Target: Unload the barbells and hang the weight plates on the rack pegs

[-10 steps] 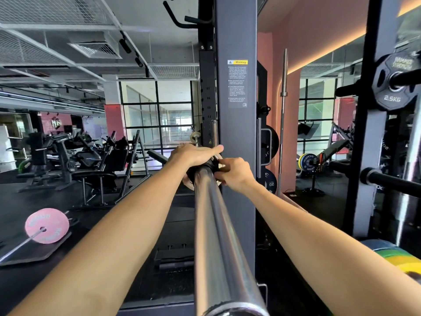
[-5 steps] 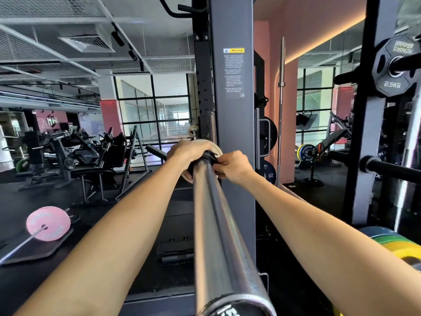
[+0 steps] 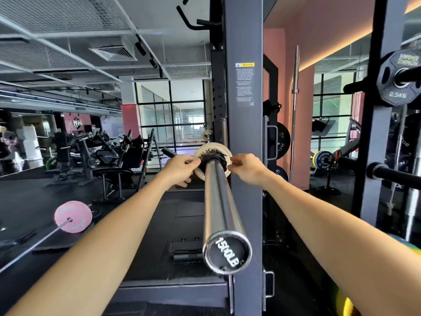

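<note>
A steel barbell sleeve (image 3: 222,201) runs away from me, its end cap facing the camera. Far along it sits a small cream weight plate (image 3: 206,149) with a black collar (image 3: 213,158) in front of it. My left hand (image 3: 181,167) pinches the left side of the collar and plate. My right hand (image 3: 245,167) pinches the plate's right edge beside the collar. Both arms are stretched out on either side of the sleeve.
The grey rack upright (image 3: 243,133) stands just right of the sleeve. A black 2.5 kg plate (image 3: 398,76) hangs on a peg at upper right, with a bare black peg (image 3: 396,176) below it. A pink plate (image 3: 73,216) on another bar lies on the floor at left.
My hands have spread apart from the top of the collar to its two sides, uncovering the cream plate and collar. The camera has pulled back, so the sleeve's end cap now shows.
</note>
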`<state>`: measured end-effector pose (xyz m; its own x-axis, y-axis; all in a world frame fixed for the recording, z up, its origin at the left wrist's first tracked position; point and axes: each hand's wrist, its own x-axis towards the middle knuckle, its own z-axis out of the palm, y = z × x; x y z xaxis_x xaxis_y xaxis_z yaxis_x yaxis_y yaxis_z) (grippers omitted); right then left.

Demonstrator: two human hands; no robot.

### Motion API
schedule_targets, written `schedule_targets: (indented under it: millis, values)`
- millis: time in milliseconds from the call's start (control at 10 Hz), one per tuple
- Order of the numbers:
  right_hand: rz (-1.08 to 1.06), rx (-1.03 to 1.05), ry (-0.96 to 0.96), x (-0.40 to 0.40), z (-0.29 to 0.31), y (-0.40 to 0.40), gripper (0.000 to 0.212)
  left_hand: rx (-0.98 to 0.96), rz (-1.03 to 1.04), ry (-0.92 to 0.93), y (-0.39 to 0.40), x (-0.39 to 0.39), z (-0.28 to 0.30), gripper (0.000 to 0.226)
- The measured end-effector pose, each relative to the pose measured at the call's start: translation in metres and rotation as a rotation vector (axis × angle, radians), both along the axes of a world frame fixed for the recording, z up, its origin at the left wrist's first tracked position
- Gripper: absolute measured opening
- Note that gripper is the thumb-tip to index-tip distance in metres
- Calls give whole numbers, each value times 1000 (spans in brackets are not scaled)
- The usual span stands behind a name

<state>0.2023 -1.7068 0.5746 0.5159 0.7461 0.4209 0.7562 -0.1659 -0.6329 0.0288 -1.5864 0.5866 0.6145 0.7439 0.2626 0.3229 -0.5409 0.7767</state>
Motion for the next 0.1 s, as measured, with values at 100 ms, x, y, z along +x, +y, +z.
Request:
schedule_targets:
  millis: [100]
  values:
    - [-9,-5,26,-1,-1,-17,43,21,52,-11,-9,-21,0,30]
